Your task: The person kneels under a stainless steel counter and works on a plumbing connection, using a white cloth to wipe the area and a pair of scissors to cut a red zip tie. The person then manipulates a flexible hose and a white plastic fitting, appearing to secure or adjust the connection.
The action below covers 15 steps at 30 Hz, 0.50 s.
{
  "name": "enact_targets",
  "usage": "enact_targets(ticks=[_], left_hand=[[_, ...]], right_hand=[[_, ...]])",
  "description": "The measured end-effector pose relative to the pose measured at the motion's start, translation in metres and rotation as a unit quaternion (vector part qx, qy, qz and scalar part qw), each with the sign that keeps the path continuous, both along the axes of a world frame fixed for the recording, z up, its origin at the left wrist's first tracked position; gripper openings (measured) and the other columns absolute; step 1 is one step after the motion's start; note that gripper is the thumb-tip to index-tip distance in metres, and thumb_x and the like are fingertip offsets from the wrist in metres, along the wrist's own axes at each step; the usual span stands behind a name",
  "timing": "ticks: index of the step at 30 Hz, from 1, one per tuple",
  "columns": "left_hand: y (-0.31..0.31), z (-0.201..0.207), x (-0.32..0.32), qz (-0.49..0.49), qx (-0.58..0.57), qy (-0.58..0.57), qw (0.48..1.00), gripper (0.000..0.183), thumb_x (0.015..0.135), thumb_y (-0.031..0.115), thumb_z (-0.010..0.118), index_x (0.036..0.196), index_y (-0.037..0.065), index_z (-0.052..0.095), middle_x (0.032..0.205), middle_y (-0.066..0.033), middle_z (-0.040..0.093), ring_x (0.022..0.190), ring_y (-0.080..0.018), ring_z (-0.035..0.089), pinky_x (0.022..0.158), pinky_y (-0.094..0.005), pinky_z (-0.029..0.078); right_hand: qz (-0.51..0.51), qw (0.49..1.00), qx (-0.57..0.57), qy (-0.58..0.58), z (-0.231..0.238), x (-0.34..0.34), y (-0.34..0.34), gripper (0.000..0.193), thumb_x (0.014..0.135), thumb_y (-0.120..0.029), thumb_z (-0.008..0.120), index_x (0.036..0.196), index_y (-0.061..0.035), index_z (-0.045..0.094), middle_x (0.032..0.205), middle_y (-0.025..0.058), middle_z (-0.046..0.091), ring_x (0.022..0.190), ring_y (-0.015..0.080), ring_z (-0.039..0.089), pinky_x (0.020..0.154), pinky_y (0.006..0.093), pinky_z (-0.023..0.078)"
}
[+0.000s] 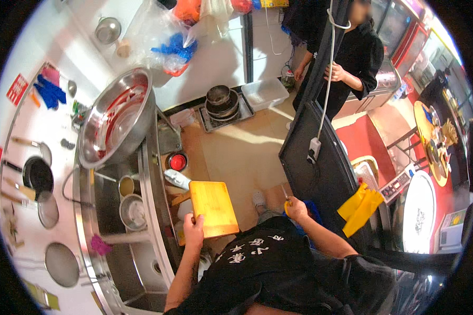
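Note:
My left hand [194, 228] is closed on the near left edge of a wooden cutting board [215, 206], with the thumb on its upper face. The board is yellowish, rectangular and round-cornered, held up over the floor beside the sink counter. On the other side of my body, my right hand [298, 209] grips a small tool with a yellow handle [287, 208]. Its narrow metal blade points away from me; whether it is scissors or a knife I cannot tell. The board and the tool are well apart.
On the left, a steel sink [148, 262] holds a metal pot [134, 212]; a large steel basin [115, 118] leans above it. Black pans [222, 102] sit on a floor tray. A black partition [320, 152] stands on the right, with another person [355, 58] behind it.

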<state>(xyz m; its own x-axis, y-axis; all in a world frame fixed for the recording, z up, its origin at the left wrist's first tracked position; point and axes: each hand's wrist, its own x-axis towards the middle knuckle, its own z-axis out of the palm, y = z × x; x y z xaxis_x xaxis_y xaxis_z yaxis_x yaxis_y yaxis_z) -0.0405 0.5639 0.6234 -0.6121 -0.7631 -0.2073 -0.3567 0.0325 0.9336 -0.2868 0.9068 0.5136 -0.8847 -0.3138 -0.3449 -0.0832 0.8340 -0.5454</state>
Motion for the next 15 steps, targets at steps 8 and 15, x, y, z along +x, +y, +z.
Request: enact_targets(ticks=[8,15], left_hand=[[-0.073,-0.012,-0.093,0.003,0.045,-0.016,0.999,0.030,0.093,0.017,0.069,0.116,0.001,0.058,0.100,-0.0065,0.064,0.090,-0.0155,0.059,0.081,-0.0326,0.049],[-0.108,-0.040,-0.134,0.085,0.025,-0.076,0.993,0.037,0.090,0.019,0.071,0.120,0.002,0.057,0.095,-0.0163,0.065,0.089,-0.0241,0.062,0.082,-0.0344,0.050]], right_hand=[[0.218,0.972,0.057,0.062,-0.039,-0.206,-0.152,0.034,0.093,-0.030,0.057,0.121,-0.0114,0.056,0.098,0.0251,0.069,0.089,0.0423,0.068,0.082,0.0505,0.055],[0.435,0.889,0.131,0.053,0.008,-0.349,-0.382,0.043,0.091,-0.031,0.062,0.128,-0.0100,0.052,0.125,0.0223,0.061,0.114,0.0388,0.060,0.095,0.0474,0.049]])
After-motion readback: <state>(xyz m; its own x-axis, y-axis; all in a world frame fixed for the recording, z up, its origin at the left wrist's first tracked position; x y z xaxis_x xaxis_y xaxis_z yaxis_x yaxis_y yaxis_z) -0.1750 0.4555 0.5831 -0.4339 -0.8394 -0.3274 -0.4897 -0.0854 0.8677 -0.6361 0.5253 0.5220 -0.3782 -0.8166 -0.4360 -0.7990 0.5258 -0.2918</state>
